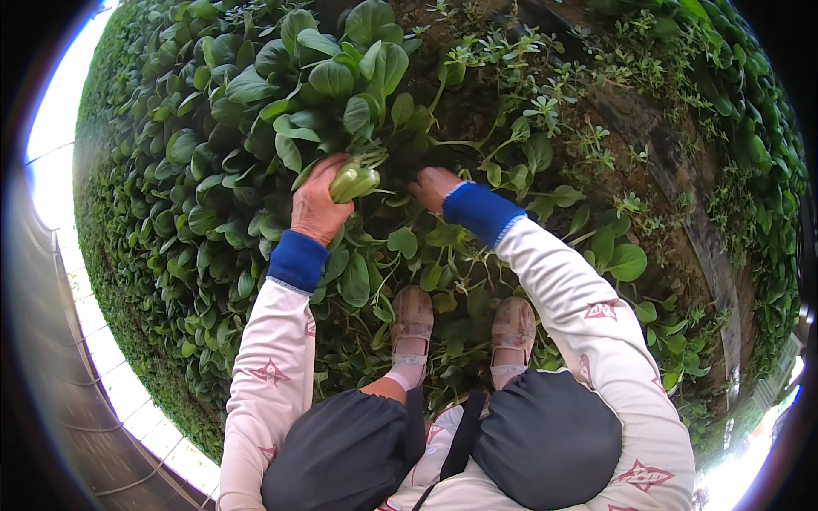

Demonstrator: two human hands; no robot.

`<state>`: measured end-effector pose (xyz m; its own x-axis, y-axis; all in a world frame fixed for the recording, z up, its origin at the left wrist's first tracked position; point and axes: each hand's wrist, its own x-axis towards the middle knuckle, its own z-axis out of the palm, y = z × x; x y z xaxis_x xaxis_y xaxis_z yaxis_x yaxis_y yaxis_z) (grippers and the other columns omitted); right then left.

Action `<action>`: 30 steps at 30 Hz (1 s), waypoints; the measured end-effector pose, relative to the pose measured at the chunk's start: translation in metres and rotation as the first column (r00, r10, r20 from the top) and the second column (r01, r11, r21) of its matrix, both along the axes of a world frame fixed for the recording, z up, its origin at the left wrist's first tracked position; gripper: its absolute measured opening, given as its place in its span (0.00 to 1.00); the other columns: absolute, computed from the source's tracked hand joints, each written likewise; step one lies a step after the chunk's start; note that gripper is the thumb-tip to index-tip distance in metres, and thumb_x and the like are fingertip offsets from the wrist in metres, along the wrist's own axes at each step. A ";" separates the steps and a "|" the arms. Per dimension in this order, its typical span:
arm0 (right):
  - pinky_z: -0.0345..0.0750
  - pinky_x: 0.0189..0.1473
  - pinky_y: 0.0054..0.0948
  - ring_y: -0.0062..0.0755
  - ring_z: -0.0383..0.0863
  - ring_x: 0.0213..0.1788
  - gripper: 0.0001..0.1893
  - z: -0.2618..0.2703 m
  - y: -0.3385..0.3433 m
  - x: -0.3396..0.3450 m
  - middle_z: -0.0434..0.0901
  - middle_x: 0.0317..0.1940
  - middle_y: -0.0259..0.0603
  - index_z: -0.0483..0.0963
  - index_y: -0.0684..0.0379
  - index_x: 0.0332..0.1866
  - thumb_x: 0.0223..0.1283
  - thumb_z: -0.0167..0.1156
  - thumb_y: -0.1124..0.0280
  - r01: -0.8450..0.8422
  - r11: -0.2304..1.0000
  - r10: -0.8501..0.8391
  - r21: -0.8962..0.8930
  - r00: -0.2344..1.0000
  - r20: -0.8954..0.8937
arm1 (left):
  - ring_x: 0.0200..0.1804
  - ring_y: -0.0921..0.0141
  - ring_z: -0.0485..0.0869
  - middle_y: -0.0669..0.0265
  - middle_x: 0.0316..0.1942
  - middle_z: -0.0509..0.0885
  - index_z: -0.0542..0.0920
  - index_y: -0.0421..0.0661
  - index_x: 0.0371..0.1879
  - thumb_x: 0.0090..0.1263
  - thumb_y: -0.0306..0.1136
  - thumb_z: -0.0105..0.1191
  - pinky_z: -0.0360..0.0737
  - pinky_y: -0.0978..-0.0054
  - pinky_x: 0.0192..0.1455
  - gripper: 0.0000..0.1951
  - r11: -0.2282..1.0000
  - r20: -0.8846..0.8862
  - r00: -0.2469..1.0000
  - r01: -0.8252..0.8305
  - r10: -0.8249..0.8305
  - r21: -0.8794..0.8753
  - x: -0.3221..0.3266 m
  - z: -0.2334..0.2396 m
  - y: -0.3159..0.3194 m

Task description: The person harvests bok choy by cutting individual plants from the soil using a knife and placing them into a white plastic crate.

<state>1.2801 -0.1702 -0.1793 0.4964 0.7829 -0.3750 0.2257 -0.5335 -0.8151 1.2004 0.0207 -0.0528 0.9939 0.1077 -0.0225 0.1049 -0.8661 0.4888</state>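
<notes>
My left hand (319,198) is closed around the pale green stem base of a leafy green plant (354,181), which looks like bok choy. Broad dark green leaves (331,78) spread above and beside that hand; which of them belong to the held plant I cannot tell. To its right, my right hand (434,188) is low over the plants, fingers bent and pointing left. Its fingertips are in shadow, so whether they hold anything is unclear. Small trailing leaves and stems (402,241) lie below and between the hands.
Dense leafy greens (192,153) fill the left side. Small-leaved weeds (543,108) grow on bare soil at the upper right, beside a strip of dark plastic film (690,211). My shoes (412,319) stand among low plants. Another green bed (760,147) lies at the far right.
</notes>
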 end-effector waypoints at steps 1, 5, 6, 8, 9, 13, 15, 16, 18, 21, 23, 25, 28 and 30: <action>0.77 0.36 0.44 0.52 0.80 0.34 0.16 0.009 -0.010 -0.002 0.79 0.28 0.54 0.77 0.66 0.34 0.63 0.51 0.63 0.042 0.999 -0.043 -0.009 0.991 -0.129 | 0.50 0.61 0.81 0.62 0.52 0.80 0.79 0.44 0.49 0.47 0.21 0.57 0.77 0.71 0.53 0.24 0.998 0.010 1.000 -0.003 0.004 -0.066 -0.002 0.004 0.002; 0.75 0.34 0.26 0.23 0.78 0.31 0.17 0.029 -0.041 -0.019 0.78 0.28 0.38 0.75 0.64 0.47 0.66 0.55 0.59 0.406 0.907 -0.318 0.107 0.831 -0.457 | 0.48 0.71 0.82 0.64 0.50 0.82 0.79 0.42 0.52 0.50 0.20 0.61 0.77 0.77 0.52 0.25 0.944 -0.007 0.999 -0.041 0.042 -0.327 -0.008 0.014 -0.001; 0.74 0.35 0.24 0.20 0.77 0.32 0.18 0.037 -0.041 -0.024 0.78 0.30 0.35 0.73 0.63 0.51 0.65 0.57 0.60 0.524 0.828 -0.378 0.201 0.786 -0.490 | 0.48 0.73 0.82 0.65 0.50 0.82 0.78 0.40 0.52 0.52 0.21 0.61 0.76 0.77 0.53 0.24 0.904 -0.051 0.996 -0.092 0.077 -0.418 -0.009 0.019 -0.003; 0.73 0.37 0.20 0.15 0.74 0.34 0.21 0.051 -0.038 -0.022 0.77 0.34 0.30 0.71 0.62 0.56 0.62 0.61 0.63 0.655 0.679 -0.410 0.330 0.712 -0.570 | 0.49 0.75 0.81 0.66 0.51 0.82 0.77 0.38 0.53 0.55 0.22 0.62 0.77 0.76 0.54 0.23 0.762 -0.181 0.976 -0.206 0.118 -0.614 -0.016 0.019 -0.001; 0.73 0.37 0.19 0.14 0.73 0.34 0.23 0.064 -0.035 -0.017 0.77 0.35 0.28 0.70 0.62 0.58 0.61 0.63 0.64 0.685 0.628 -0.396 0.371 0.691 -0.605 | 0.49 0.73 0.81 0.65 0.50 0.82 0.77 0.37 0.53 0.55 0.22 0.62 0.78 0.74 0.54 0.24 0.693 -0.257 0.958 -0.269 0.124 -0.669 -0.016 0.023 -0.004; 0.60 0.25 0.12 0.08 0.63 0.24 0.28 0.090 -0.032 -0.002 0.71 0.27 0.20 0.67 0.56 0.64 0.60 0.65 0.61 0.707 0.553 -0.307 0.441 0.665 -0.681 | 0.52 0.63 0.81 0.59 0.52 0.80 0.73 0.36 0.58 0.55 0.21 0.61 0.78 0.65 0.56 0.28 0.422 -0.415 0.906 -0.408 0.082 -0.809 -0.018 0.041 -0.020; 0.54 0.21 0.13 0.07 0.60 0.21 0.29 0.092 -0.032 0.002 0.70 0.26 0.20 0.66 0.56 0.65 0.59 0.66 0.64 0.755 0.519 -0.225 0.400 0.573 -0.788 | 0.55 0.61 0.80 0.58 0.55 0.78 0.71 0.36 0.59 0.54 0.21 0.61 0.78 0.64 0.58 0.29 0.382 -0.402 0.914 -0.393 0.061 -0.836 -0.016 0.046 -0.028; 0.54 0.20 0.14 0.07 0.60 0.20 0.29 0.093 -0.035 0.004 0.70 0.25 0.20 0.66 0.56 0.65 0.59 0.66 0.64 0.774 0.521 -0.171 0.361 0.509 -0.844 | 0.52 0.64 0.81 0.58 0.52 0.79 0.73 0.36 0.57 0.56 0.22 0.63 0.79 0.68 0.56 0.27 0.326 -0.391 0.919 -0.384 0.048 -0.864 -0.016 0.046 -0.030; 0.52 0.18 0.15 0.07 0.59 0.18 0.27 0.092 -0.038 0.007 0.71 0.24 0.20 0.67 0.56 0.63 0.58 0.67 0.66 0.791 0.527 -0.107 0.311 0.425 -0.899 | 0.54 0.63 0.80 0.57 0.55 0.77 0.72 0.36 0.58 0.55 0.22 0.63 0.78 0.67 0.57 0.28 0.290 -0.368 0.929 -0.359 0.024 -0.887 -0.016 0.047 -0.037; 0.52 0.18 0.15 0.07 0.60 0.17 0.24 0.094 -0.042 0.005 0.72 0.24 0.21 0.69 0.57 0.59 0.59 0.66 0.65 0.807 0.502 -0.165 0.312 0.443 -0.881 | 0.57 0.62 0.78 0.59 0.57 0.75 0.71 0.35 0.59 0.54 0.21 0.63 0.77 0.66 0.59 0.29 0.236 -0.385 0.923 -0.371 -0.017 -0.898 -0.017 0.052 -0.049; 0.53 0.17 0.15 0.07 0.60 0.17 0.21 0.100 -0.046 0.005 0.73 0.25 0.22 0.70 0.57 0.55 0.58 0.67 0.67 0.811 0.523 -0.163 0.264 0.399 -0.902 | 0.57 0.62 0.78 0.59 0.57 0.76 0.71 0.36 0.59 0.54 0.20 0.63 0.77 0.66 0.59 0.29 0.241 -0.392 0.919 -0.375 -0.026 -0.895 -0.021 0.051 -0.054; 0.53 0.17 0.15 0.07 0.59 0.17 0.20 0.104 -0.048 0.005 0.72 0.24 0.21 0.71 0.57 0.53 0.57 0.67 0.69 0.815 0.537 -0.135 0.218 0.338 -0.931 | 0.57 0.62 0.78 0.59 0.57 0.75 0.71 0.36 0.59 0.54 0.19 0.62 0.76 0.66 0.60 0.29 0.261 -0.420 0.907 -0.396 -0.039 -0.880 -0.025 0.053 -0.057; 0.53 0.18 0.15 0.07 0.60 0.17 0.15 0.118 -0.063 0.002 0.70 0.22 0.21 0.71 0.57 0.47 0.57 0.67 0.71 0.815 0.526 -0.161 0.242 0.375 -0.913 | 0.58 0.63 0.77 0.60 0.58 0.75 0.71 0.37 0.58 0.53 0.18 0.62 0.75 0.65 0.61 0.30 0.241 -0.413 0.908 -0.387 -0.067 -0.890 -0.027 0.057 -0.063; 0.56 0.19 0.15 0.08 0.62 0.19 0.13 0.125 -0.073 0.000 0.71 0.24 0.22 0.73 0.56 0.43 0.55 0.68 0.69 0.814 0.511 -0.263 0.276 0.454 -0.851 | 0.59 0.63 0.77 0.59 0.60 0.73 0.71 0.37 0.58 0.51 0.17 0.60 0.75 0.65 0.61 0.30 0.243 -0.397 0.914 -0.368 -0.081 -0.898 -0.027 0.061 -0.067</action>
